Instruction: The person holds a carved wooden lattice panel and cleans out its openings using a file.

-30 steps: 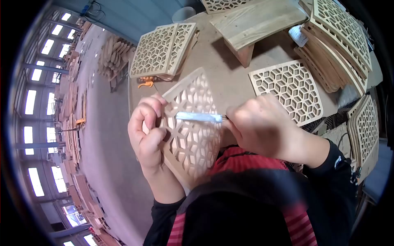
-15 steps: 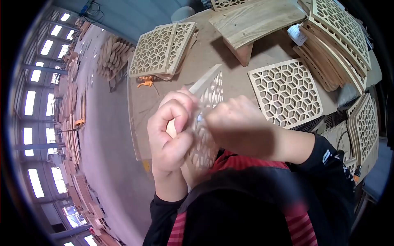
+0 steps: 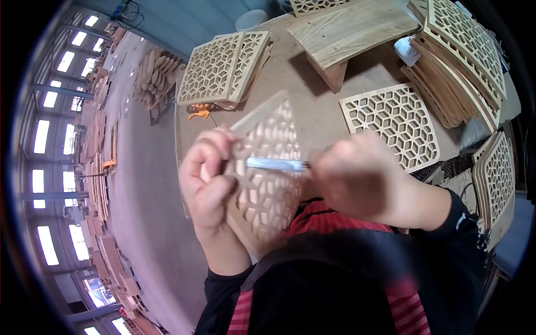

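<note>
My left hand (image 3: pixel 206 178) is closed on the left edge of a wooden lattice panel (image 3: pixel 271 167), which stands tilted on edge close to my body and is blurred by motion. In my closed right hand (image 3: pixel 357 173) is a narrow, flat tool with a pale blue-white blade (image 3: pixel 274 164). The blade points left and crosses the face of the panel near its middle; whether it sits inside a cut-out cannot be told. Its handle is mostly hidden in my fist. Another lattice panel (image 3: pixel 391 125) lies flat beyond my right hand.
Stacked lattice panels (image 3: pixel 223 67) sit at the table's far left beside an orange object (image 3: pixel 200 111). A small wooden bench (image 3: pixel 352 30) stands at the back. More panels are stacked at right (image 3: pixel 466 42) and lower right (image 3: pixel 497 178). The table's left edge (image 3: pixel 177 145) drops to the floor.
My right hand has moved right, away from my left hand, exposing more of the tool's blade. My left hand has shifted left, and the panel's lattice face has turned more into view.
</note>
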Action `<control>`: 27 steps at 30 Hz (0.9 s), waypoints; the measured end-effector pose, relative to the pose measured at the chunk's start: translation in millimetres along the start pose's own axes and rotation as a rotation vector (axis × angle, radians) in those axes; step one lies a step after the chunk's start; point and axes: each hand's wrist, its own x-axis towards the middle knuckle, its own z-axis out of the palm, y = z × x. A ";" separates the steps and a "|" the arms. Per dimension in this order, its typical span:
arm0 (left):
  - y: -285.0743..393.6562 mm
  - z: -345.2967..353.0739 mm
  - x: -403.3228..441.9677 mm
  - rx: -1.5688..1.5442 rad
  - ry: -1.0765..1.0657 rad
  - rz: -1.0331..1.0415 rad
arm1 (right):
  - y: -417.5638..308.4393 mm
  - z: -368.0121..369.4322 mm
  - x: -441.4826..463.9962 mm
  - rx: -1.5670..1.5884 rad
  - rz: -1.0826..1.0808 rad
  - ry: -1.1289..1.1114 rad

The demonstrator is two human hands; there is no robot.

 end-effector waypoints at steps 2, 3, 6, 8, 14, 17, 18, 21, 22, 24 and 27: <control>-1.9 -8.6 -2.2 -0.001 0.034 -0.017 | 2.9 1.5 -6.2 0.034 0.072 -0.035; 0.0 -4.8 -2.7 0.005 0.037 -0.023 | 4.4 18.1 -3.3 0.048 -0.049 0.190; 3.9 26.8 0.7 0.068 -0.161 0.044 | 7.0 44.3 15.9 0.112 -0.333 0.567; 4.2 20.2 3.3 0.031 -0.163 0.011 | 7.5 38.8 15.4 -0.035 -0.247 0.427; -8.5 -26.8 -4.0 -0.066 -0.007 0.018 | 34.1 9.3 -33.0 -0.122 0.123 0.190; -7.3 -31.1 -1.8 -0.071 0.039 -0.006 | 38.2 10.4 -34.6 -0.125 0.211 0.218; -9.4 -35.5 0.0 -0.094 0.041 0.000 | 37.0 11.3 -35.5 -0.073 0.231 0.219; -8.6 -39.4 2.4 -0.094 0.060 -0.001 | 34.1 22.0 -33.8 0.127 0.155 0.280; -11.5 -43.0 2.9 -0.114 0.060 0.012 | 33.6 23.1 -33.2 0.121 0.156 0.248; -9.7 -43.6 4.1 -0.112 0.078 0.025 | 33.5 27.1 -32.1 0.098 0.161 0.242; -7.1 -53.5 10.4 -0.093 0.027 0.094 | 29.8 30.0 -29.3 0.122 0.133 0.260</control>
